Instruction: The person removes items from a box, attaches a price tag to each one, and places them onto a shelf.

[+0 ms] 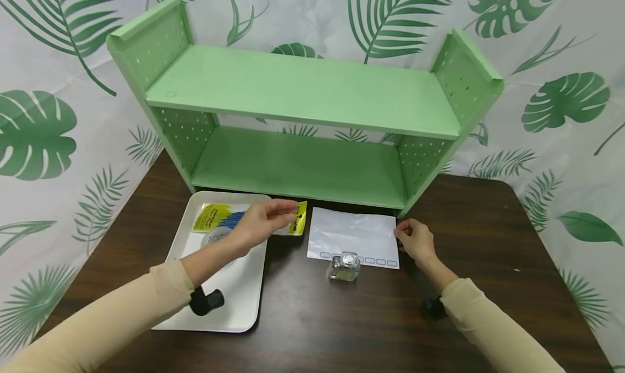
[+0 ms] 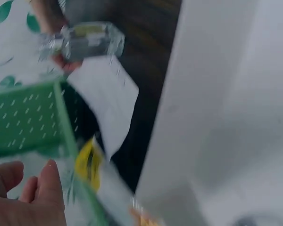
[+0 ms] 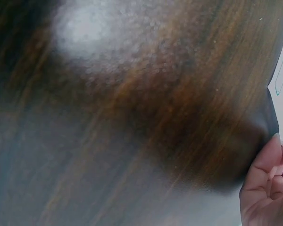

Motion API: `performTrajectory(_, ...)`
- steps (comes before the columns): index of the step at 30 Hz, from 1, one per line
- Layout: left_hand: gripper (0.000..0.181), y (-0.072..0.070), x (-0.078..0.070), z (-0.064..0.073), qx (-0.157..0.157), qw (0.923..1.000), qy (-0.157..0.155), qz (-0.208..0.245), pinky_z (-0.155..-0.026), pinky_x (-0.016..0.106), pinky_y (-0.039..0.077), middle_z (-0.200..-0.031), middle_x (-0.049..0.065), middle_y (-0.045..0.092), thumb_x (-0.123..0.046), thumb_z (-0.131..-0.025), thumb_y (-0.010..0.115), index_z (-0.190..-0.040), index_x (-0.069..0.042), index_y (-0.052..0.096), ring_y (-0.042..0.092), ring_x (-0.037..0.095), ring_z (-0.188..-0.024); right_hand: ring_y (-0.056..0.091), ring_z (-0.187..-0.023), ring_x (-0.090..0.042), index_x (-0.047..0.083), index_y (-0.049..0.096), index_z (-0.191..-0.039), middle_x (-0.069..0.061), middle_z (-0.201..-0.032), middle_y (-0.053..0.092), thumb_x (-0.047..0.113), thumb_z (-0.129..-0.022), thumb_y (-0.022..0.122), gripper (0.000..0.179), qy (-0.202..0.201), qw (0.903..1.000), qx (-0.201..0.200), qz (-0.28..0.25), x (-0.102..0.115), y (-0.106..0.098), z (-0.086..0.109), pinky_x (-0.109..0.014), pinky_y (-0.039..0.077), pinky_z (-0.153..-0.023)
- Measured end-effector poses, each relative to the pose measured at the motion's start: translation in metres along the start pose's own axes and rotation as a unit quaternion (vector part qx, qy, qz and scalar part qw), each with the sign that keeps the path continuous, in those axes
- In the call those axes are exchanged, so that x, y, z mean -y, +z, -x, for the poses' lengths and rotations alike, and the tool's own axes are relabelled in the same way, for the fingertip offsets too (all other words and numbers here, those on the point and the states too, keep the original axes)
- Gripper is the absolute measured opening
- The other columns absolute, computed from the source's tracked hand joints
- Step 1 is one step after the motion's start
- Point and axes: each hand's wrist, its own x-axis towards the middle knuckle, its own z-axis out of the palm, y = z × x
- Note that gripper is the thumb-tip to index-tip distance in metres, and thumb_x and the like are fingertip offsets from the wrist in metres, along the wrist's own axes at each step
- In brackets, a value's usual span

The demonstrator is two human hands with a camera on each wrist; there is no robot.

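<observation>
Free room runs between tray (image 1: 244,302) and bottle (image 1: 344,269); the shelf (image 1: 303,85) blocks most of the worktop's (image 1: 342,329) far edge, the right grip (image 1: 415,240) the paper's (image 1: 354,234) right.

Two hands (image 1: 263,222) (image 1: 415,239), one sheet of paper (image 1: 354,234), one glass bottle (image 1: 344,268), one tray (image 1: 239,299) and one packet (image 1: 222,217) are counted; one bench (image 1: 312,324) and one rack (image 1: 182,137), fitted with two shelves (image 1: 293,82) (image 1: 298,164), are also seen.

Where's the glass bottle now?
In the head view, the glass bottle stands just right of centre on the brown table, by the near edge of the white sheet.
</observation>
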Motion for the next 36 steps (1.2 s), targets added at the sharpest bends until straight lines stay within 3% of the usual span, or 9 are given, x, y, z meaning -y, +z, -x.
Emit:
performTrajectory(6, 0.036, 0.029, 0.011, -0.024, 0.012, 0.9987, -0.010, 0.049, -0.090, 0.032, 0.050, -0.124, 0.028, 0.056, -0.002, -0.093, 0.054, -0.126, 0.012, 0.051, 0.058, 0.036, -0.112, 0.058, -0.063, -0.015, -0.006, 0.058, -0.097, -0.012, -0.080, 0.057, 0.005, -0.090, 0.057, 0.012, 0.004, 1.0000, -0.001, -0.004, 0.000, 0.000, 0.001, -0.028, 0.056, -0.056)
performTrajectory(10, 0.036, 0.036, 0.018, -0.031, -0.008, 0.9997, -0.020, 0.012, -0.090, 0.032, 0.050, -0.121, 0.026, 0.059, -0.003, -0.093, 0.055, -0.126, 0.010, 0.052, 0.058, 0.033, -0.111, 0.058, -0.063, -0.016, -0.007, 0.058, -0.096, -0.013, -0.080, 0.057, 0.004, -0.090, 0.057, 0.012, 0.004, 1.0000, 0.002, -0.009, -0.001, 0.000, 0.001, -0.028, 0.056, -0.056)
performTrajectory(17, 0.035, 0.042, 0.027, -0.043, -0.038, 0.9980, -0.043, -0.027, -0.090, 0.035, 0.050, -0.119, 0.023, 0.061, -0.003, -0.090, 0.058, -0.123, 0.009, 0.055, 0.058, 0.033, -0.111, 0.060, -0.067, -0.020, -0.007, 0.058, -0.097, -0.013, -0.080, 0.057, 0.004, -0.090, 0.058, 0.012, 0.008, 0.9998, 0.000, -0.016, -0.001, 0.000, 0.001, -0.028, 0.056, -0.057)
performTrajectory(24, 0.035, 0.047, 0.034, -0.053, -0.056, 0.9949, -0.064, -0.055, -0.088, 0.034, 0.051, -0.117, 0.021, 0.063, -0.005, -0.089, 0.061, -0.121, 0.007, 0.058, 0.060, 0.031, -0.109, 0.059, -0.063, -0.015, -0.007, 0.058, -0.096, -0.012, -0.079, 0.057, 0.003, -0.089, 0.058, 0.012, 0.007, 0.9997, 0.000, -0.024, -0.002, 0.000, 0.002, -0.027, 0.055, -0.056)
performTrajectory(31, 0.032, 0.051, 0.037, -0.060, -0.054, 0.9933, -0.093, -0.044, -0.084, 0.030, 0.053, -0.112, 0.020, 0.065, -0.005, -0.088, 0.062, -0.118, 0.006, 0.059, 0.062, 0.029, -0.104, 0.058, -0.064, -0.014, -0.006, 0.058, -0.096, -0.012, -0.079, 0.057, 0.004, -0.090, 0.058, 0.012, 0.007, 0.9995, -0.001, -0.030, -0.003, 0.000, 0.001, -0.029, 0.056, -0.058)
performTrajectory(36, 0.031, 0.052, 0.040, -0.063, -0.054, 0.9941, -0.088, -0.032, -0.082, 0.029, 0.053, -0.109, 0.021, 0.065, -0.002, -0.087, 0.063, -0.116, 0.008, 0.060, 0.062, 0.030, -0.101, 0.057, -0.065, -0.014, -0.006, 0.057, -0.096, -0.010, -0.079, 0.055, 0.005, -0.091, 0.058, 0.012, 0.006, 0.9995, 0.000, -0.029, -0.003, 0.000, 0.000, -0.028, 0.056, -0.057)
